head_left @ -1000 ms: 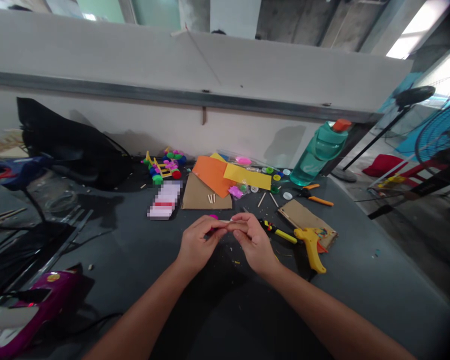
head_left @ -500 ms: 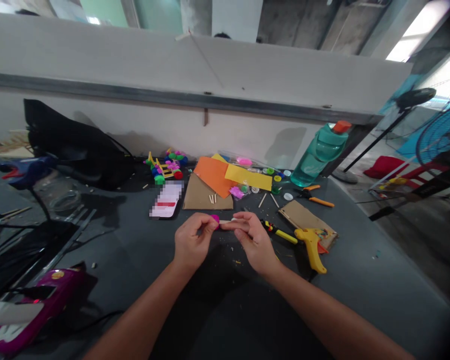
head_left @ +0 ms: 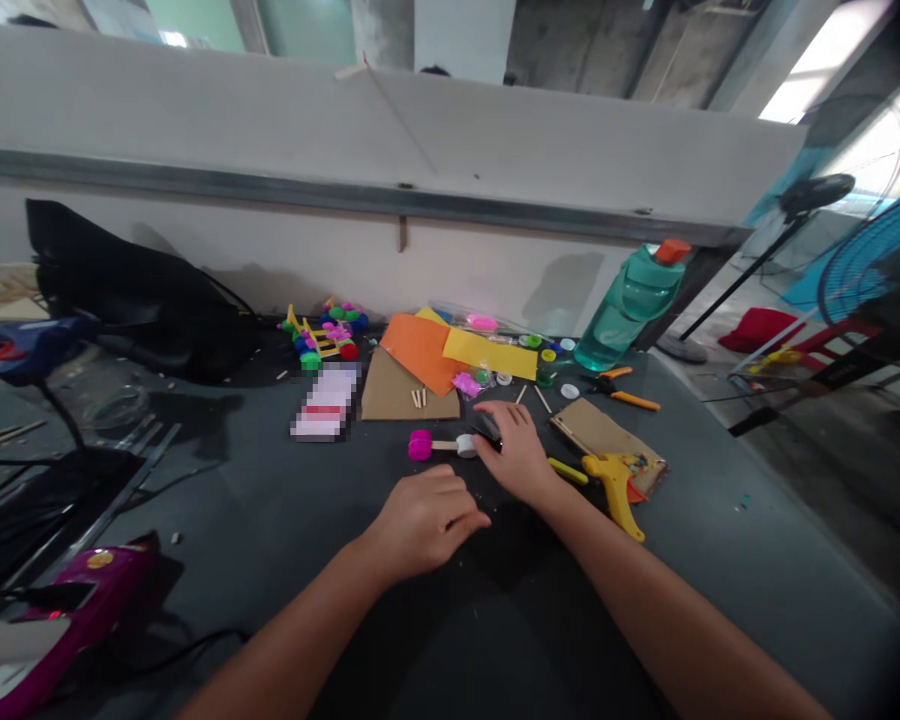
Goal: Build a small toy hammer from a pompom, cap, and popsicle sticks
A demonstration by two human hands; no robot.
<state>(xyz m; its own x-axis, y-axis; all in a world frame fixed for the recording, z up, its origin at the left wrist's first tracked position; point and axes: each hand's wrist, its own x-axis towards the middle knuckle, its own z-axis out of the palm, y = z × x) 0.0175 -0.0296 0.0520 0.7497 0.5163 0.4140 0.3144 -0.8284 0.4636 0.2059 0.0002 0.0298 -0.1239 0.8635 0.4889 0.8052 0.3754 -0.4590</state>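
On the dark table lies an assembly: a flat wooden stick (head_left: 444,446) with magenta bottle caps (head_left: 420,446) at its left end and white caps (head_left: 466,446) at its right end. My left hand (head_left: 429,515) is just in front of it, fingers curled under and thumb sticking out to the right, with nothing visible in it. My right hand (head_left: 519,452) is beside the white caps, thumb and fingers apart. It covers part of a black-and-yellow tool (head_left: 568,471), whose yellow end shows to the right of the wrist.
A yellow glue gun (head_left: 621,490) rests by a cardboard piece (head_left: 592,430) on the right. Farther back are orange-handled pliers (head_left: 634,400), a teal bottle (head_left: 630,310), orange paper (head_left: 420,350), cardboard (head_left: 390,390) and a toy of colored caps (head_left: 319,335). A phone (head_left: 326,402) lies left of the cardboard.
Both hands have let go of the stick with caps, which now lies on the table. My left hand has drawn back toward me; my right hand has opened and shifted slightly right.
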